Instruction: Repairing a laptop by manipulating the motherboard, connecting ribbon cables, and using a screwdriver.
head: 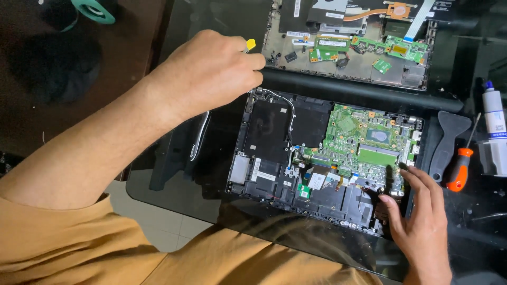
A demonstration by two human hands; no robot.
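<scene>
Laptop base (296, 158), opened, green circuit board (364, 140) exposed, lying near the front edge of the dark glass desk (179, 179). Left hand (208, 71), grip closed around a yellow-tipped tool (250, 44), held over the base's far left corner. Right hand (420, 221), fingers spread and holding nothing, resting on the base's near right corner. Second opened laptop (354, 42) at the far edge. Orange-handled screwdriver (458, 169), grey pry tool (446, 140) and white syringe tube (494, 113) toward the right edge.
</scene>
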